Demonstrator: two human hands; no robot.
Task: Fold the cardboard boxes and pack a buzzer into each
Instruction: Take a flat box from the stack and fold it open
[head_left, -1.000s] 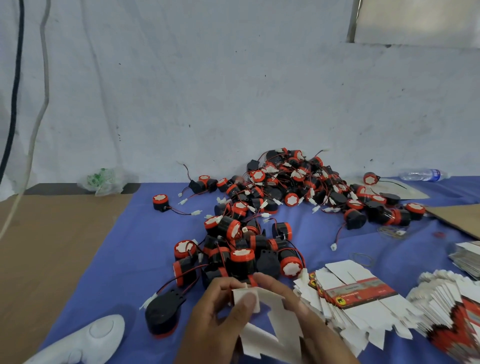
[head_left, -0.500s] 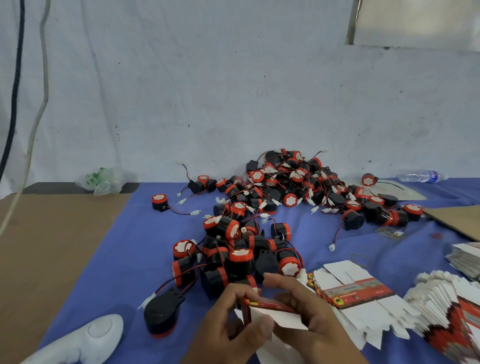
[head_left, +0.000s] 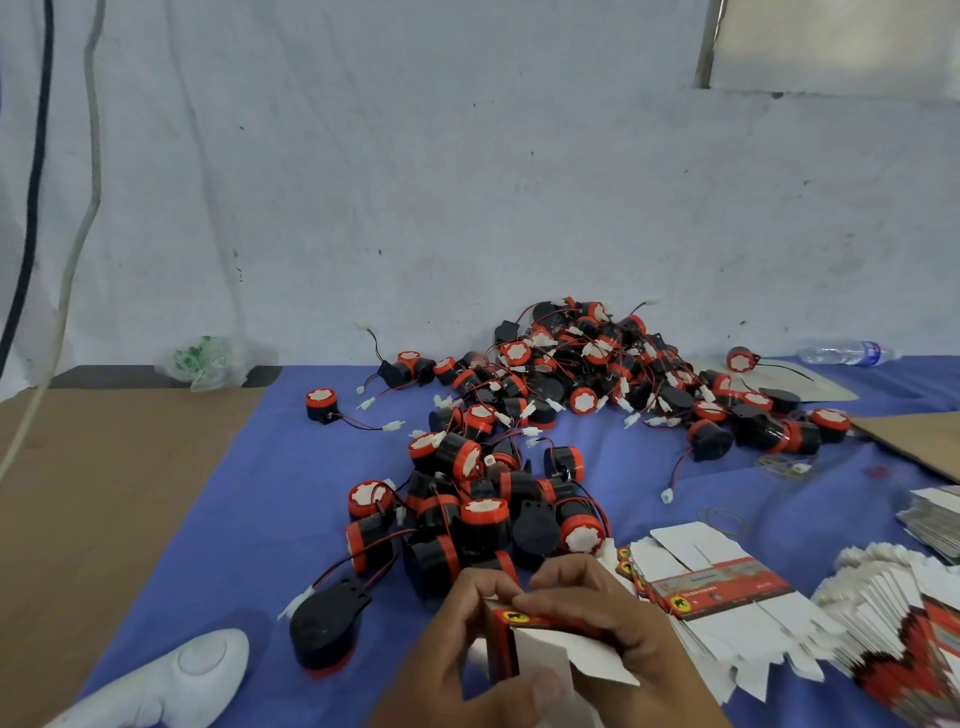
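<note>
A small red and white cardboard box (head_left: 540, 654) is held at the bottom centre, partly formed, with a white flap sticking out to the right. My left hand (head_left: 457, 654) grips its left side, thumb on the white face. My right hand (head_left: 597, 603) curls over its red top edge. Just beyond my hands lies a heap of black and red buzzers (head_left: 467, 509) with thin wires. A bigger heap of buzzers (head_left: 613, 374) is piled farther back near the wall. Flat unfolded boxes (head_left: 717, 587) are stacked right of my hands.
A blue cloth (head_left: 249, 499) covers the table, with brown board (head_left: 93, 499) to its left. A white controller (head_left: 176, 680) lies at the bottom left. More flat box stacks (head_left: 893, 639) sit at the right edge. A plastic bottle (head_left: 847, 352) and a crumpled bag (head_left: 208, 358) rest against the wall.
The flat white blank in my hands has been turned and squeezed open into a box shape, so its red printed side now shows on top. Both hands stayed low at the centre.
</note>
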